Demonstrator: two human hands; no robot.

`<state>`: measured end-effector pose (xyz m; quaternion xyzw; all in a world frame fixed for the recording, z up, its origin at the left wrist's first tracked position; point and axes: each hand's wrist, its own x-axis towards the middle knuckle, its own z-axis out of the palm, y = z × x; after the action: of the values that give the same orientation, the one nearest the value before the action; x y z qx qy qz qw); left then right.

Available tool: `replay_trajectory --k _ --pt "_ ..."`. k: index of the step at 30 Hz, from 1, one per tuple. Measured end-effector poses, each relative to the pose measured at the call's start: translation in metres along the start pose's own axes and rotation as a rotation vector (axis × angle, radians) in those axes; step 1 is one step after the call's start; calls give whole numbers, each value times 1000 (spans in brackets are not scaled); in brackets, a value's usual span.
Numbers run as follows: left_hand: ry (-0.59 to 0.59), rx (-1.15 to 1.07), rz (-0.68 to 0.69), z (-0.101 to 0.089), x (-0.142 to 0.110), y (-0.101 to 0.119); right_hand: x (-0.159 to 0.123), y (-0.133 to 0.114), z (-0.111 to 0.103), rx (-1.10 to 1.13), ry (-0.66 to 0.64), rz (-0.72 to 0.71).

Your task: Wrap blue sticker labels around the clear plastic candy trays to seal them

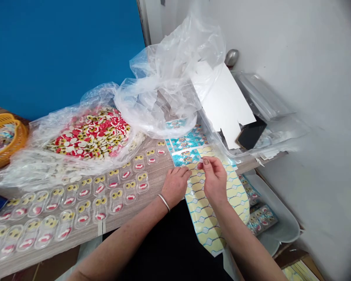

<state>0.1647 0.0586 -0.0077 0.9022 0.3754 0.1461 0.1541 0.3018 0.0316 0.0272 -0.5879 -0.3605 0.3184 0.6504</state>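
Observation:
A sticker sheet hangs over the table's front edge; printed blue stickers remain at its far end, and its near part is bare yellow backing. My left hand, with a bangle on its wrist, lies on the sheet's left side, fingers bent and resting on it. Just right of it, my right hand is closed, thumb and forefinger pinching a small pale sticker edge at the printed part. Rows of clear plastic blisters, each with yellow eyes and a red-and-white mouth piece, lie to the left.
A clear bag spills red, white and yellow pieces behind the blisters. An orange basket stands far left. Crumpled plastic, white card and a clear tray are at the back. A grey bin with packs sits below right.

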Motion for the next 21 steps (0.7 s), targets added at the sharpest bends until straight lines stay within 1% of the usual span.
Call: replay_trajectory --k 2,4,6,9,10,11,13,14,16,18,21 --pt "-8 -121 -28 -4 3 0 -12 -17 -1 -85 63 -204" --pt "1 -372 -111 -13 4 3 -22 -25 -1 -227 51 -400" --pt "33 -782 -270 -25 1 10 -28 -22 1 -374 -38 -540" --pt "141 -1482 -539 -45 -15 22 -35 -8 8 -514 -248 -659" --pt "192 -1650 -617 -50 -23 24 -37 -5 12 -546 -313 -690" --pt "249 -1766 -693 -54 -30 24 -40 -2 18 -571 -380 -722" --pt "384 -1851 -844 -60 -46 15 -45 0 32 -594 -547 -768" --pt "455 -1843 -907 -63 -54 7 -47 0 41 -589 -640 -768" --pt "585 -1771 -984 -72 -71 -15 -48 0 58 -573 -793 -717" --pt "718 -1669 -1006 -86 -88 -41 -47 4 76 -600 -859 -625" --pt "928 -1533 -998 -110 -111 -71 -42 15 101 -718 -894 -544"
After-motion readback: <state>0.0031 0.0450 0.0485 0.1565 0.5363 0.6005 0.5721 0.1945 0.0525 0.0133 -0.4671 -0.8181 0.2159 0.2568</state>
